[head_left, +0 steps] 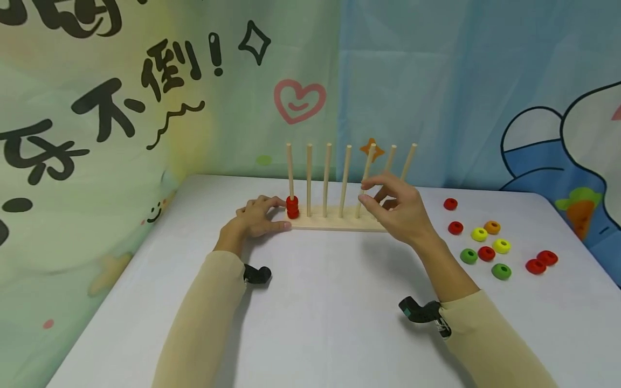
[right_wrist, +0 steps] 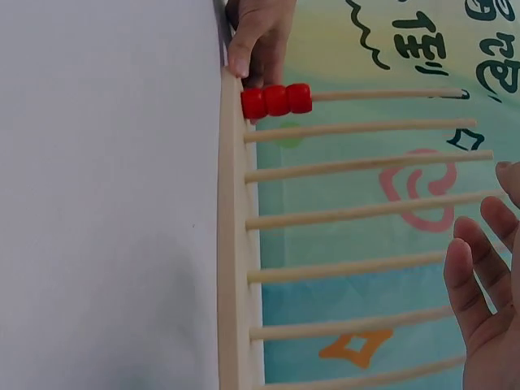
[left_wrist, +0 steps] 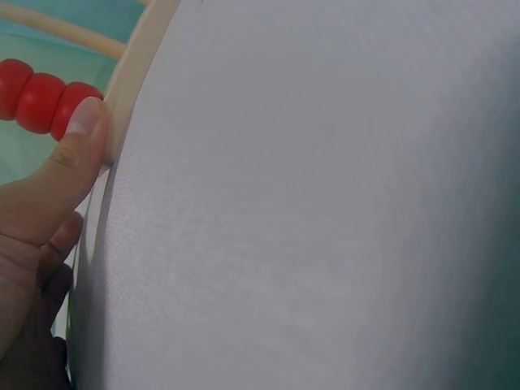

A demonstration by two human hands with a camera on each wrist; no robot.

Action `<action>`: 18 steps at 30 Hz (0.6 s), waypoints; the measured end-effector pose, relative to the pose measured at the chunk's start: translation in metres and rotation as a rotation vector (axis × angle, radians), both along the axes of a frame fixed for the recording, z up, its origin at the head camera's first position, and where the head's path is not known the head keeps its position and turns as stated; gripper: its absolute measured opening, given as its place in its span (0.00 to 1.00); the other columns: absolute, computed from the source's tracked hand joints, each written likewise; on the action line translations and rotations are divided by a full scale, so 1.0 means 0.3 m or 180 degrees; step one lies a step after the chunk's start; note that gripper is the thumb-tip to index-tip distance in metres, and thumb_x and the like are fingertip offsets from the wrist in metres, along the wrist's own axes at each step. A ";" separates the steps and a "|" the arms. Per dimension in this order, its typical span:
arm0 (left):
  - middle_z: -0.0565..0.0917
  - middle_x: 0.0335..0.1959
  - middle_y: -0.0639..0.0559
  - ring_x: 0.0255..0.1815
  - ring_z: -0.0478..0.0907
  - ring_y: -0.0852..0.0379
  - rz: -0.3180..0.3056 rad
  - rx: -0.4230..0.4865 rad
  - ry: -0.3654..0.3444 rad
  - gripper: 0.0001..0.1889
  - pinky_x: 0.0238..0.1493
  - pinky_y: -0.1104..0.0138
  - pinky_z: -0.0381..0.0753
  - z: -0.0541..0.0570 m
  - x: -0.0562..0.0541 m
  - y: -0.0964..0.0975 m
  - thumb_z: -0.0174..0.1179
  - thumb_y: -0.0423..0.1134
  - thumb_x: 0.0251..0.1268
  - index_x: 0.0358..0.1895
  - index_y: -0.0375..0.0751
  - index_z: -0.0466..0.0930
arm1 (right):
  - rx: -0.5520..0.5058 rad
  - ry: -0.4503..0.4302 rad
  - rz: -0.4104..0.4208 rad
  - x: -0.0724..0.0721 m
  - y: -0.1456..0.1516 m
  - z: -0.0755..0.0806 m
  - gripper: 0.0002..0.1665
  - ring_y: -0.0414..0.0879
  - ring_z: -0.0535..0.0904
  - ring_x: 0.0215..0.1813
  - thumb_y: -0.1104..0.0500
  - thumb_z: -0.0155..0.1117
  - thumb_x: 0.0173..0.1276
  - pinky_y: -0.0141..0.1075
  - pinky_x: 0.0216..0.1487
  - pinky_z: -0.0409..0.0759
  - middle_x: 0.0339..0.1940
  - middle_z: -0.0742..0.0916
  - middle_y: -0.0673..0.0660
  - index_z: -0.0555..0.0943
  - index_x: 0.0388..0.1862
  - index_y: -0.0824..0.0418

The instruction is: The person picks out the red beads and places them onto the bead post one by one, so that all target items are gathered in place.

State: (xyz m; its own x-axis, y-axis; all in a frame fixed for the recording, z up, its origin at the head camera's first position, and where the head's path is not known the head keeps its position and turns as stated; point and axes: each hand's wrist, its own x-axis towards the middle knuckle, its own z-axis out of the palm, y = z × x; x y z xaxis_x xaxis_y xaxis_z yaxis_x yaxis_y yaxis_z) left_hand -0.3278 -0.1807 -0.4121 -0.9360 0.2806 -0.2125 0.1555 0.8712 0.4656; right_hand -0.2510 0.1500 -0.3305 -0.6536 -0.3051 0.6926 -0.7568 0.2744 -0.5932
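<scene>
A wooden peg rack (head_left: 330,223) with several upright rods stands on the table, and three red beads (right_wrist: 277,101) are stacked on its leftmost rod. My left hand (head_left: 258,216) holds the rack's left end, thumb at the front edge and fingers toward the back. In the left wrist view the thumb (left_wrist: 77,150) lies right beside the lowest red bead. My right hand (head_left: 400,210) is raised in front of the rods on the right side, its fingers loosely bent. A gap shows between thumb and index fingertip, with no bead in it.
Loose beads lie on the table to the right: several red ones (head_left: 455,228), two yellow (head_left: 502,246), two green (head_left: 501,271) and an orange one (head_left: 492,227). A printed cloth backdrop (head_left: 402,81) hangs behind the white table (head_left: 320,312).
</scene>
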 end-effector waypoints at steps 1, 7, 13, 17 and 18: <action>0.59 0.74 0.48 0.72 0.53 0.39 -0.0011 0.0012 0.0007 0.36 0.64 0.39 0.54 -0.003 -0.002 0.001 0.63 0.70 0.55 0.67 0.66 0.67 | 0.0014 -0.0001 -0.0019 0.003 0.012 -0.003 0.14 0.47 0.78 0.27 0.77 0.67 0.59 0.33 0.22 0.76 0.40 0.84 0.63 0.81 0.44 0.70; 0.60 0.73 0.50 0.72 0.54 0.41 -0.0027 0.0081 0.0052 0.37 0.63 0.39 0.53 -0.019 -0.007 0.000 0.63 0.72 0.52 0.66 0.66 0.68 | 0.0135 -0.0002 -0.0180 0.028 0.080 -0.022 0.15 0.47 0.78 0.28 0.77 0.67 0.58 0.30 0.24 0.76 0.40 0.84 0.64 0.81 0.45 0.69; 0.60 0.74 0.49 0.72 0.53 0.40 -0.0028 0.0074 0.0016 0.38 0.64 0.39 0.53 -0.018 -0.003 0.004 0.63 0.72 0.52 0.67 0.66 0.67 | 0.0245 -0.0082 -0.0444 0.057 0.153 -0.040 0.15 0.46 0.78 0.29 0.76 0.68 0.59 0.28 0.26 0.77 0.40 0.85 0.63 0.82 0.45 0.68; 0.60 0.74 0.49 0.72 0.53 0.40 -0.0022 0.0074 0.0027 0.37 0.64 0.38 0.52 -0.013 0.000 0.002 0.63 0.71 0.53 0.67 0.66 0.67 | 0.0338 -0.0089 -0.0597 0.067 0.186 -0.043 0.15 0.44 0.77 0.30 0.75 0.67 0.61 0.27 0.27 0.77 0.41 0.85 0.62 0.81 0.47 0.68; 0.60 0.74 0.49 0.72 0.53 0.40 -0.0021 0.0071 0.0030 0.37 0.64 0.38 0.52 -0.013 0.000 0.002 0.63 0.71 0.53 0.67 0.66 0.67 | 0.0356 -0.0088 -0.0619 0.069 0.193 -0.044 0.15 0.44 0.77 0.30 0.74 0.67 0.61 0.27 0.27 0.77 0.41 0.85 0.62 0.81 0.47 0.67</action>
State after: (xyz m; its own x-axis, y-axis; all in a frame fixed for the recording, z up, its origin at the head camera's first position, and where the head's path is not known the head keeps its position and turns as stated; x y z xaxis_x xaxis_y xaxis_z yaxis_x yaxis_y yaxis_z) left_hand -0.3277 -0.1801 -0.4160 -0.9361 0.2912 -0.1971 0.1656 0.8596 0.4833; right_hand -0.2304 0.2078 -0.3436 -0.7258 -0.2454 0.6427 -0.6672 0.4787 -0.5707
